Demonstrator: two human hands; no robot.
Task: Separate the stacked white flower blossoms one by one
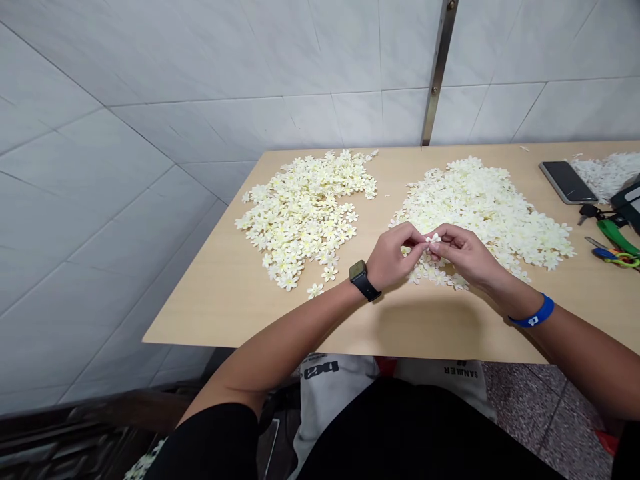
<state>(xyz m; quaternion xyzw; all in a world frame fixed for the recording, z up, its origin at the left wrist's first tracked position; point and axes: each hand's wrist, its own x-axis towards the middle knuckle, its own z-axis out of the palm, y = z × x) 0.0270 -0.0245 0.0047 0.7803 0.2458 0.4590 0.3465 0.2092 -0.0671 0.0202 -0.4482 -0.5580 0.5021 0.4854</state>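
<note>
Between my fingertips is one small white artificial flower [433,238], pinched from both sides just above the table. My left hand [395,253], with a black watch on its wrist, is closed on the flower's left side. From the right, my right hand [463,252], with a blue wristband, grips it between thumb and index finger. Behind and beneath both hands spreads a heap of white flowers [480,200]. Off to the left lies a second heap of yellow-centred flowers [305,213], with a couple of single blooms at its near edge.
On the right of the wooden table [240,313] lie a phone [570,182], a pile of small white pieces [607,170], keys [591,211], green-handled scissors [620,239] and a blue-and-yellow handled tool [613,255]. A tiled wall [330,60] with a metal strip [437,80] stands behind.
</note>
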